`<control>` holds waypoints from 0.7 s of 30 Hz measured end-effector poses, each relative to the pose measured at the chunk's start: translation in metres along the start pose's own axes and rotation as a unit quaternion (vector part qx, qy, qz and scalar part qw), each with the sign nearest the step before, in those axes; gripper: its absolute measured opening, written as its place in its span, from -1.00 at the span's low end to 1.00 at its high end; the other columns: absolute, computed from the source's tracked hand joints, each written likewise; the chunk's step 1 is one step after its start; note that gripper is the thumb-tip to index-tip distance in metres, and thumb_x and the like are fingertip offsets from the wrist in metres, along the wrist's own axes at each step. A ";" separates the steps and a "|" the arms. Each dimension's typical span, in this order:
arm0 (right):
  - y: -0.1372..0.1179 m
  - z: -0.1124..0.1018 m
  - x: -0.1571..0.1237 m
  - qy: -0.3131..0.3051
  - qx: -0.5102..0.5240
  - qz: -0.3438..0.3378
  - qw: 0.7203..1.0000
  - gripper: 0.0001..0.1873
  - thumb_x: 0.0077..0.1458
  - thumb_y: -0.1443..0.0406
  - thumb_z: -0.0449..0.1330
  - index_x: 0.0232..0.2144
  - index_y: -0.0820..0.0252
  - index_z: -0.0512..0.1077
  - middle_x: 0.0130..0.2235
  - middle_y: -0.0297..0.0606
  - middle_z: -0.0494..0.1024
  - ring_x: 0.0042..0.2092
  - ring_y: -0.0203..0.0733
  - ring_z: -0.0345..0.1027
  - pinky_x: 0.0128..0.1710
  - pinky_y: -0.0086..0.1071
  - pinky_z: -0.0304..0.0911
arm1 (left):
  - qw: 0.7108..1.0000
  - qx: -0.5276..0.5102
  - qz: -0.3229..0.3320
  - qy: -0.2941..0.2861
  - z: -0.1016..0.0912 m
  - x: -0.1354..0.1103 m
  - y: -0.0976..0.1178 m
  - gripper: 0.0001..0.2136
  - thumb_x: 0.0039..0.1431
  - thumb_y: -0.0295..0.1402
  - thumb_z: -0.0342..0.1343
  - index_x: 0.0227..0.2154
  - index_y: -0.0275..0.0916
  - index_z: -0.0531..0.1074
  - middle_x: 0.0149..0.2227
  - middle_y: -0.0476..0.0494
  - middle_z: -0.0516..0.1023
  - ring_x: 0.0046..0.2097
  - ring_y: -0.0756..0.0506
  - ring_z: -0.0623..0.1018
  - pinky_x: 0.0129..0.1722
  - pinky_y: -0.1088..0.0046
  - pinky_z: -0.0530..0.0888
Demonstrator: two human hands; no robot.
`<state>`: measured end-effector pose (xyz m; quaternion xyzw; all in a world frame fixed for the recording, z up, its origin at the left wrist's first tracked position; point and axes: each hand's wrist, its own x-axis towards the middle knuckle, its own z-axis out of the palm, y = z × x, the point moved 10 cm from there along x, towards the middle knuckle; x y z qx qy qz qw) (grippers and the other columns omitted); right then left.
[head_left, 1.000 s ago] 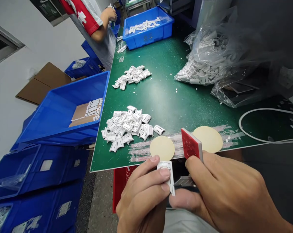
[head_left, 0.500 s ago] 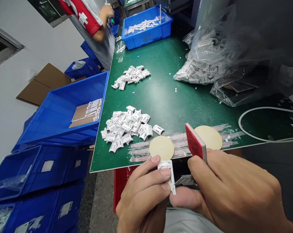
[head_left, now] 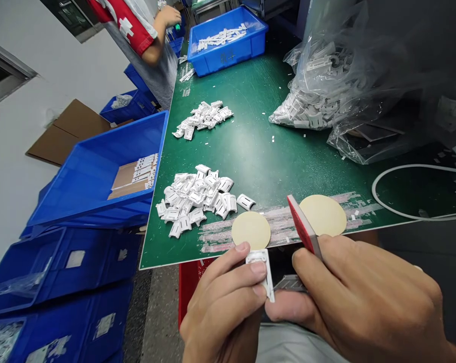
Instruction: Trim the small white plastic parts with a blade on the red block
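Near the table's front edge, my left hand (head_left: 228, 297) is closed on a small white plastic part (head_left: 266, 275) and keeps it upright between thumb and fingers. My right hand (head_left: 364, 292) grips a snap-off utility knife; its grey scored blade (head_left: 290, 283) points left, with the tip at the part's edge. The knife's handle is hidden inside the hand. A flat block with a red face and pale edge (head_left: 303, 227) sticks up from the same hand, beside the forefinger. My right thumb lies just below the blade, by the part's lower corner.
Piles of white parts (head_left: 195, 196) (head_left: 203, 120) lie on the green table (head_left: 250, 151). Two cream discs (head_left: 250, 230) (head_left: 322, 215) sit at its front edge. A clear bag of parts (head_left: 319, 101), a blue bin (head_left: 228, 53), a white cable (head_left: 375, 189) and a co-worker (head_left: 137, 35) are around.
The red-faced block in my right hand has tilted, so its face shows narrower. The blade stays at the part's edge, and my left hand is nearly still.
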<state>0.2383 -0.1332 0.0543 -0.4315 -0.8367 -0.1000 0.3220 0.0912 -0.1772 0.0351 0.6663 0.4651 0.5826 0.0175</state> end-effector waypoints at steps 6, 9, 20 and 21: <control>-0.001 -0.006 0.003 0.028 0.001 -0.022 0.999 -0.29 0.60 -0.06 -0.10 -0.51 0.10 0.47 -0.66 -0.34 0.37 -0.55 -0.15 0.10 -0.46 -0.26 -0.10 | 1.000 -0.006 -0.005 -0.007 0.000 -0.005 -0.002 -0.93 0.35 -0.41 0.39 -0.22 -0.29 0.64 -0.12 -0.03 0.81 0.00 -0.15 0.79 0.17 0.24 0.73; 0.000 -0.004 0.002 0.031 0.014 -0.023 0.999 -0.30 0.59 -0.06 -0.08 -0.53 0.10 0.46 -0.65 -0.33 0.37 -0.54 -0.14 0.09 -0.45 -0.24 -0.10 | 1.000 0.008 -0.007 -0.013 0.003 -0.005 -0.003 -0.92 0.34 -0.39 0.40 -0.24 -0.27 0.63 -0.17 -0.03 0.81 -0.01 -0.15 0.79 0.15 0.24 0.73; 0.048 0.009 -0.050 0.020 0.352 0.132 0.926 -0.36 0.51 -0.22 -0.10 -0.46 0.05 0.21 -0.61 -0.53 0.19 -0.65 -0.35 0.01 -0.56 -0.33 -0.01 | 0.937 -0.179 -0.069 -0.293 0.061 0.038 -0.028 -0.91 0.35 -0.43 0.31 -0.19 -0.09 0.67 -0.32 -0.14 0.77 -0.27 -0.14 0.76 -0.18 0.33 0.71; 0.050 0.015 -0.062 0.008 0.376 0.163 0.912 -0.35 0.48 -0.26 -0.08 -0.46 0.05 0.21 -0.59 -0.52 0.21 -0.63 -0.35 0.08 -0.57 -0.34 -0.05 | 0.901 -0.215 -0.079 -0.369 0.076 0.047 -0.026 -0.93 0.36 -0.36 0.32 -0.21 -0.06 0.70 -0.33 -0.15 0.77 -0.31 -0.13 0.75 -0.23 0.35 0.70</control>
